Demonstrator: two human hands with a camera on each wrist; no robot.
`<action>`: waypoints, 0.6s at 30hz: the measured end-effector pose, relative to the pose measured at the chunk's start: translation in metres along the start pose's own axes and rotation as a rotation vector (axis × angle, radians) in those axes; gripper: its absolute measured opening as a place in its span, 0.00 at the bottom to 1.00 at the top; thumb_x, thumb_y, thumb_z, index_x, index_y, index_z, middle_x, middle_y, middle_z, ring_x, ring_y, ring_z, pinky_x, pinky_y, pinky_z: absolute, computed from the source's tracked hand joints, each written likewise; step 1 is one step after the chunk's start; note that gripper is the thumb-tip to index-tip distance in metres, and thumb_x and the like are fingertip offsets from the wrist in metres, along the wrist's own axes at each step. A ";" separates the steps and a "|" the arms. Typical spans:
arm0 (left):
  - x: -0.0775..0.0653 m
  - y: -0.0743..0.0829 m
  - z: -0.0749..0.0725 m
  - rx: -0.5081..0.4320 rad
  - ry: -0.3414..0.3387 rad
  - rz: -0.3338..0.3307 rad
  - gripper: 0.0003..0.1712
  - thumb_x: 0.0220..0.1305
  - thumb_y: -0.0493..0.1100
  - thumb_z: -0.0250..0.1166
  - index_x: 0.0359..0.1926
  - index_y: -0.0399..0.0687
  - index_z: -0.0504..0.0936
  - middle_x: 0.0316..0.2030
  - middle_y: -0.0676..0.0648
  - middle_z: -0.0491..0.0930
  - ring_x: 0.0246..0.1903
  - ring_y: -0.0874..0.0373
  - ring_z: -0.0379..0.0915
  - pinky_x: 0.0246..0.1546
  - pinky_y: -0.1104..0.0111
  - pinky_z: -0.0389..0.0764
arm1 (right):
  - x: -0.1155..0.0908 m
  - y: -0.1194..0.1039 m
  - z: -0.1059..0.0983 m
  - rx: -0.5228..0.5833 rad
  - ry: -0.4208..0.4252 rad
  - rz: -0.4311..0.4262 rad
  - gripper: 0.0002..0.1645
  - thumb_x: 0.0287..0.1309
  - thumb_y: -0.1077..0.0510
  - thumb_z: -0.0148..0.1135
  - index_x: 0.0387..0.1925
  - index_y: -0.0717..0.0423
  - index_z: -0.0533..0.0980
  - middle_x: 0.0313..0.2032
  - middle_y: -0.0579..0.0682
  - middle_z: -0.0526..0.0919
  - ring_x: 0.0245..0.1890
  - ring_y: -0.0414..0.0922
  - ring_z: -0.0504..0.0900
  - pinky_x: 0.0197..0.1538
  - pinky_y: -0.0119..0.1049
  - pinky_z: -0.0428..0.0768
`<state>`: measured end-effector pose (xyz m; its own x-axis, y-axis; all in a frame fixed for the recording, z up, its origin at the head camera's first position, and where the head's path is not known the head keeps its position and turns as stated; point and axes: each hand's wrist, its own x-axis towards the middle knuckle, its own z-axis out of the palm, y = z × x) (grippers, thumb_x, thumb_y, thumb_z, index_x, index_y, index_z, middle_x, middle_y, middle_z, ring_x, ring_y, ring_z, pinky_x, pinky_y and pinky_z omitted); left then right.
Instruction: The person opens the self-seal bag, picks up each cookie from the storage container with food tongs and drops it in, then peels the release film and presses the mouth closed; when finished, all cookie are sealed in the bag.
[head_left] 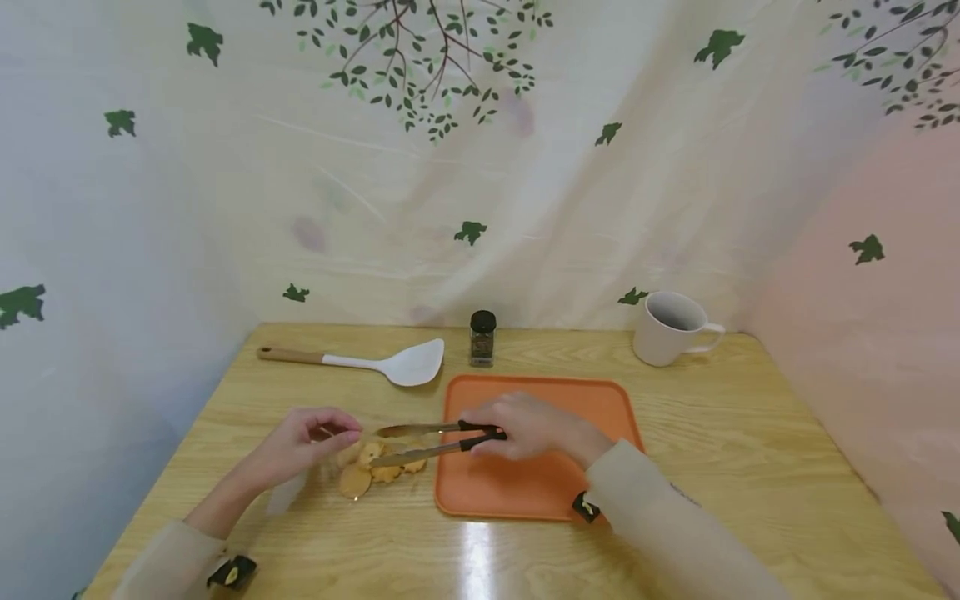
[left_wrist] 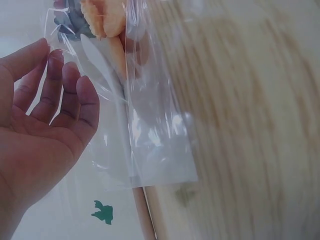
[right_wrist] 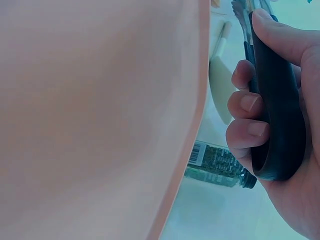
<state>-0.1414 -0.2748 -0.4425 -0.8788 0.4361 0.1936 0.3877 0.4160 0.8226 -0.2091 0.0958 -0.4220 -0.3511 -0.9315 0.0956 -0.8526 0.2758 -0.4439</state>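
Observation:
My left hand (head_left: 311, 442) pinches the edge of a clear plastic bag (left_wrist: 162, 150) between thumb and fingertips. Several golden cookies (head_left: 356, 481) lie within the bag, left of the orange tray (head_left: 480, 493). In my right hand (head_left: 517, 423) is a pair of metal tongs (head_left: 427, 454) with black handles, the fingers curled round them above the tray. The tongs' two arms stand apart and point left, their tips overlapping the cookies in the head view. The right wrist view shows the black handle (right_wrist: 280, 105) close up in the palm.
A white spatula (head_left: 412, 364) with a wooden handle lies at the back left. Behind the tray stands a small black-capped spice jar (head_left: 482, 342). A white mug (head_left: 663, 337) is at the back right. A leaf-patterned curtain (head_left: 375, 208) encloses the wooden table (head_left: 750, 467).

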 end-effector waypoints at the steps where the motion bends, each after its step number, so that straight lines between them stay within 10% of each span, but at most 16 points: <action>1: 0.000 0.000 0.000 -0.004 -0.003 -0.008 0.06 0.71 0.36 0.65 0.45 0.40 0.86 0.39 0.44 0.86 0.38 0.59 0.81 0.36 0.67 0.83 | -0.001 -0.001 0.000 -0.006 0.000 0.000 0.08 0.71 0.51 0.63 0.35 0.43 0.73 0.27 0.36 0.75 0.25 0.33 0.70 0.30 0.27 0.70; 18: 0.000 -0.003 0.001 -0.009 0.003 -0.001 0.06 0.71 0.37 0.65 0.45 0.39 0.86 0.38 0.43 0.86 0.37 0.61 0.80 0.36 0.68 0.82 | -0.033 -0.009 -0.021 -0.024 0.028 0.077 0.11 0.72 0.47 0.61 0.45 0.49 0.79 0.24 0.38 0.70 0.21 0.33 0.64 0.28 0.27 0.65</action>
<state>-0.1421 -0.2755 -0.4459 -0.8799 0.4336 0.1942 0.3843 0.4092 0.8276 -0.1976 0.1291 -0.4026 -0.4261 -0.9005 0.0868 -0.8316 0.3521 -0.4295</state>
